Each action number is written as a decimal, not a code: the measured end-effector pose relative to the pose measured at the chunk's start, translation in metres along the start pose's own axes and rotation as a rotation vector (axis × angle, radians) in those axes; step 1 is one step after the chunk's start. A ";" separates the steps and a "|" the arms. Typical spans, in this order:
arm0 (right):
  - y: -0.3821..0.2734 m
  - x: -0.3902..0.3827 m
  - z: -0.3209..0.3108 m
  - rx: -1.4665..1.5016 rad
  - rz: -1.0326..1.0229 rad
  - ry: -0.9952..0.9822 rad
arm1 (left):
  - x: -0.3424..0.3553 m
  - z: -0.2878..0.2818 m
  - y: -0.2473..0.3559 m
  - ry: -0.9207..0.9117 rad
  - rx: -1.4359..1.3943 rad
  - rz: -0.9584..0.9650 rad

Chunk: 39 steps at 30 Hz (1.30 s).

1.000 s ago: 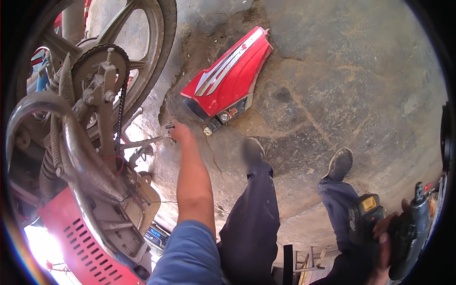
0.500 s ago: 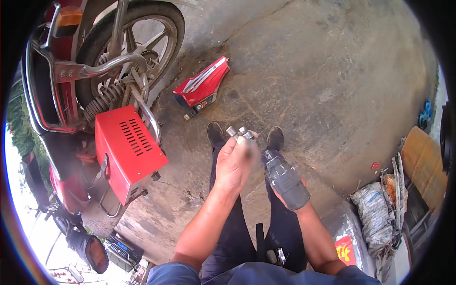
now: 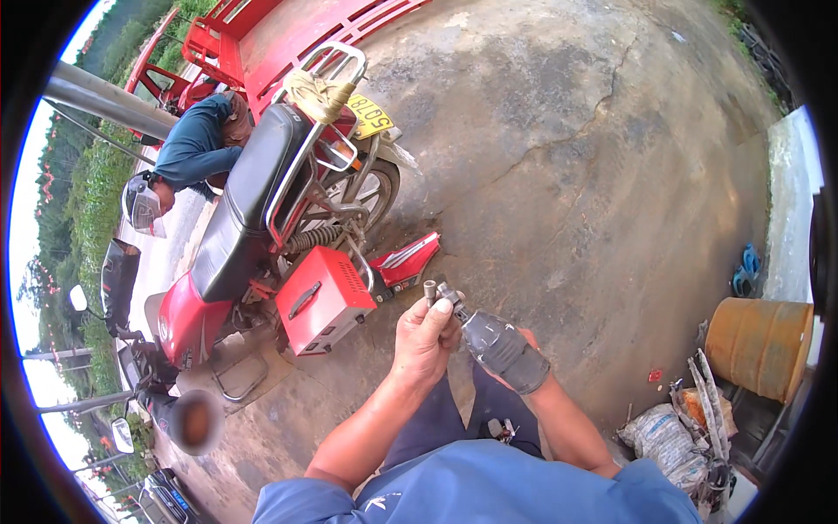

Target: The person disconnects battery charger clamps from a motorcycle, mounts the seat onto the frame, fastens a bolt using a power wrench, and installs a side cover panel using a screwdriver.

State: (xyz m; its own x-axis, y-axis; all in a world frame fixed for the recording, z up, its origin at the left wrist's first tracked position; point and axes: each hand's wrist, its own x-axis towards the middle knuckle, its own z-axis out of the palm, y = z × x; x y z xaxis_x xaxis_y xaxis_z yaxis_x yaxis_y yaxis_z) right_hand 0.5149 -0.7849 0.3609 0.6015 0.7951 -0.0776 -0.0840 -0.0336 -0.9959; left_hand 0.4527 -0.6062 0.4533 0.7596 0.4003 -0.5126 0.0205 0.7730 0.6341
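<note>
Head view. My left hand (image 3: 425, 336) is clamped on a small metal socket (image 3: 430, 293), which stands up past thumb and fingers, in front of my body. My right hand (image 3: 530, 337) is wrapped round a dark grey power tool (image 3: 504, 351); most of its fingers are hidden behind the casing. The tool slants up and left, nose right at my left fingertips; cannot tell whether nose and socket touch.

Left side tight: a red slotted box (image 3: 323, 301) sits near my left hand, its near corner the closest hard edge. Red side panel (image 3: 410, 260) on the floor beyond, partly behind the box. Motorcycle (image 3: 249, 175) fills the ground further left, chrome rack sticking out; a person (image 3: 205, 144) bends on its far side. Red cargo vehicle (image 3: 349, 24) along the top.

Right side roomier: concrete floor (image 3: 559, 218) spreads wide ahead and right, out to a pale wall (image 3: 793, 214). Lower right closes in: rusty barrel (image 3: 758, 348), pale sack (image 3: 663, 437), both well apart from the tool.
</note>
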 end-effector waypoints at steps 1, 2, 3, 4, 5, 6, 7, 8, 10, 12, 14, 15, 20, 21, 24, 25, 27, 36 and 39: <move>-0.013 -0.001 0.000 -0.015 -0.030 -0.004 | -0.010 0.011 0.008 -0.035 -0.003 0.041; -0.024 -0.004 0.002 -0.139 -0.076 -0.026 | -0.020 0.020 0.016 -0.071 -0.007 0.078; -0.046 -0.001 0.002 -0.210 -0.112 -0.038 | -0.030 0.026 0.023 -0.089 -0.015 0.091; -0.067 0.003 0.003 -0.280 -0.150 -0.047 | -0.037 0.034 0.034 -0.110 -0.018 0.116; -0.109 0.007 0.008 -0.375 -0.287 0.009 | -0.046 0.040 0.044 -0.171 0.002 0.168; -0.137 0.005 0.012 -0.468 -0.421 0.071 | -0.056 0.045 0.054 -0.234 0.023 0.215; -0.138 0.004 0.014 -0.484 -0.432 0.081 | -0.063 0.050 0.065 -0.272 0.061 0.253; -0.136 -0.002 0.014 -0.494 -0.451 0.088 | -0.071 0.053 0.073 -0.350 0.060 0.248; -0.137 -0.003 0.014 -0.093 -0.188 -0.036 | -0.081 0.063 0.089 -0.420 0.201 0.343; -0.156 -0.004 0.020 0.262 -0.066 -0.083 | -0.088 0.063 0.107 -0.468 0.271 0.360; -0.170 -0.004 0.030 0.372 -0.200 -0.089 | -0.105 0.074 0.118 -0.436 0.313 0.427; -0.178 -0.003 0.034 0.400 -0.247 -0.089 | -0.107 0.069 0.121 -0.441 0.307 0.413; -0.187 -0.003 0.046 0.196 -0.304 0.011 | -0.112 0.061 0.150 -0.166 -0.046 0.517; -0.185 -0.003 0.046 0.102 -0.339 0.015 | -0.117 0.055 0.161 -0.093 0.012 0.515; -0.179 -0.002 0.052 -0.074 -0.382 -0.034 | -0.130 0.056 0.174 0.016 0.089 0.582; -0.177 -0.003 0.058 -0.083 -0.386 -0.054 | -0.134 0.059 0.176 0.022 0.083 0.586; -0.180 -0.003 0.067 -0.102 -0.376 -0.092 | -0.138 0.066 0.177 0.060 0.105 0.654; -0.179 -0.006 0.081 -0.186 -0.385 -0.126 | -0.134 0.050 0.164 0.093 0.237 0.720; -0.167 -0.006 0.083 0.040 -0.187 -0.184 | -0.125 0.039 0.155 0.059 0.299 0.796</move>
State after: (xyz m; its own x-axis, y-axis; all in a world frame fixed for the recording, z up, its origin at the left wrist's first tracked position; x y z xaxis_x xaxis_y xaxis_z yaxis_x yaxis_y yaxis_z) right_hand 0.4598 -0.7339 0.5313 0.4554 0.8820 0.1208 -0.0189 0.1453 -0.9892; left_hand 0.3867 -0.5557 0.6384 0.5858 0.8005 0.1268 -0.3281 0.0912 0.9402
